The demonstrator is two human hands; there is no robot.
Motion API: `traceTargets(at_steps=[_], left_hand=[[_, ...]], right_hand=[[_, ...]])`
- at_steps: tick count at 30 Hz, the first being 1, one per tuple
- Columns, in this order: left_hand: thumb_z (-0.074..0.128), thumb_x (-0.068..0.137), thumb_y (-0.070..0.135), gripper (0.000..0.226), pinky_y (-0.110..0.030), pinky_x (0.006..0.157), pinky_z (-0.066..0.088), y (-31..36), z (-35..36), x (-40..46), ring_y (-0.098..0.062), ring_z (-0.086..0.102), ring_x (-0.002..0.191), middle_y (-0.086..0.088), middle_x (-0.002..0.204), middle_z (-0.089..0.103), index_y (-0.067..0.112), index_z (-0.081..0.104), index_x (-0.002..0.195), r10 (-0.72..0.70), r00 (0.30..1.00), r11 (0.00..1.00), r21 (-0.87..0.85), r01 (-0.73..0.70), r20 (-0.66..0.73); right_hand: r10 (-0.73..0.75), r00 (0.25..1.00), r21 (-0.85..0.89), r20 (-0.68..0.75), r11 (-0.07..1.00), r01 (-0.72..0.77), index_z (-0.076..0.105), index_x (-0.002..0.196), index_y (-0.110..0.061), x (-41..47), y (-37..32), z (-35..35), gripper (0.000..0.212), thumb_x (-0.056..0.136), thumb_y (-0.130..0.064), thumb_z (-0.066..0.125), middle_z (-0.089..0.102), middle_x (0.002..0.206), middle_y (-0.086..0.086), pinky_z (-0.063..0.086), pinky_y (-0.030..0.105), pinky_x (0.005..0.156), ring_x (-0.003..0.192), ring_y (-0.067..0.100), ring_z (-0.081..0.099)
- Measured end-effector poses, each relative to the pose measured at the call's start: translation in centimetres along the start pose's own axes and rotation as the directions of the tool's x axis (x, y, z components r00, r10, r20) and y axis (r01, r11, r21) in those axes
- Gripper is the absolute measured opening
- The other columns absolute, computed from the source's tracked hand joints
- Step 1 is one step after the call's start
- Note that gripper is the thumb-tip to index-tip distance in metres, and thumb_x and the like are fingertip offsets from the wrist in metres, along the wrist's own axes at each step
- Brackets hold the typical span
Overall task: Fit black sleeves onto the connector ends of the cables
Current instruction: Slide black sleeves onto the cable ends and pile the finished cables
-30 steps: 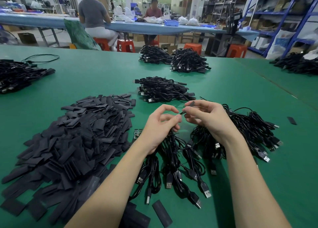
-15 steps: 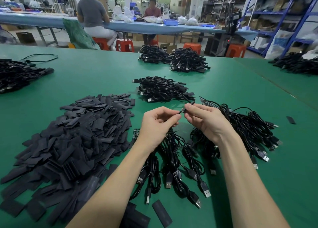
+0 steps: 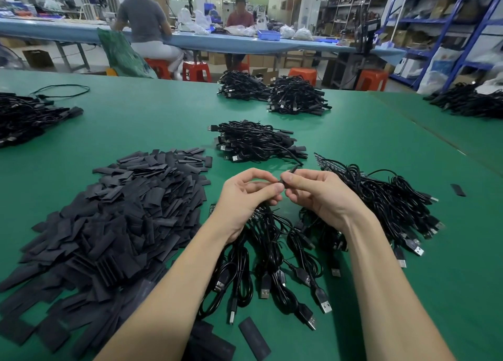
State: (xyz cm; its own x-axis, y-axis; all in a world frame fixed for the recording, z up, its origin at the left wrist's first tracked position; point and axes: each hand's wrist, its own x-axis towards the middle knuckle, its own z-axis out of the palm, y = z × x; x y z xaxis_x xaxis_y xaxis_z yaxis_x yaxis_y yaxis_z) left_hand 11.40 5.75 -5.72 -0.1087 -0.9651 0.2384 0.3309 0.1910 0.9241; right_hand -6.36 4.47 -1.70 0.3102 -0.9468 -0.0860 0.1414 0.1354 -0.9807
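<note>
Between the two hands, just above the green counter [image 3: 353,142], a thin black sleeve [image 3: 288,174] is pinched by the right hand [image 3: 321,194]; the left hand [image 3: 245,197] curls its fingers [image 3: 276,187] against the sleeve's lower end. Beneath the fingers lie loose cables [image 3: 272,265], and left of them a pile of sleeves [image 3: 114,224].

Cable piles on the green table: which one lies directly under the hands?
The loose pile of USB cables nearest the camera, plugs fanned toward the viewer, beneath both wrists. The other piles lie farther back or off to the sides.
</note>
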Motion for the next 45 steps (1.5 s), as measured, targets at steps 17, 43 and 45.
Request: traceTargets(at_steps=[17, 43, 45], left_hand=[[0.079, 0.080, 0.005, 0.014, -0.024, 0.068, 0.054, -0.4, -0.2, 0.3, -0.018, 0.066, 0.065, -0.012, 0.073, 0.072, 0.015, 0.071, 0.085, 0.022, 0.994, 0.999, -0.023, -0.025, -0.104], [0.081, 0.083, 0.014, 0.020, -0.023, 0.093, 0.052, -0.9, 0.3, 0.5, -0.013, 0.068, 0.095, 0.002, 0.094, 0.073, 0.016, 0.068, 0.098, -0.020, 0.998, 0.963, 0.269, 0.035, -0.059], [0.083, 0.083, 0.020, 0.026, -0.021, 0.090, 0.051, -0.8, 0.5, 0.6, -0.010, 0.068, 0.090, 0.005, 0.095, 0.073, 0.019, 0.067, 0.104, -0.048, 0.999, 0.924, 0.380, 0.043, 0.005]], right_hand=[[-0.352, 0.907, -0.155, -0.232, 0.934, 0.323, 0.077, 0.110, -0.013, 0.7, 0.4, 2.4, 0.023, 0.088, -0.008, 0.078, 0.078, 0.092, 0.012, 0.062, 0.032, 0.080, 0.087, 0.016, 0.074], [-0.515, 0.803, -0.315, -0.301, 0.848, 0.426, 0.079, 0.110, -0.023, 0.4, 0.1, 2.4, 0.025, 0.087, -0.012, 0.080, 0.078, 0.093, 0.004, 0.061, 0.038, 0.077, 0.088, 0.014, 0.073], [-0.505, 0.791, -0.248, -0.346, 0.862, 0.442, 0.079, 0.106, -0.019, 0.3, -0.2, 2.1, 0.021, 0.088, -0.010, 0.078, 0.077, 0.091, 0.008, 0.058, 0.027, 0.067, 0.082, 0.012, 0.071]])
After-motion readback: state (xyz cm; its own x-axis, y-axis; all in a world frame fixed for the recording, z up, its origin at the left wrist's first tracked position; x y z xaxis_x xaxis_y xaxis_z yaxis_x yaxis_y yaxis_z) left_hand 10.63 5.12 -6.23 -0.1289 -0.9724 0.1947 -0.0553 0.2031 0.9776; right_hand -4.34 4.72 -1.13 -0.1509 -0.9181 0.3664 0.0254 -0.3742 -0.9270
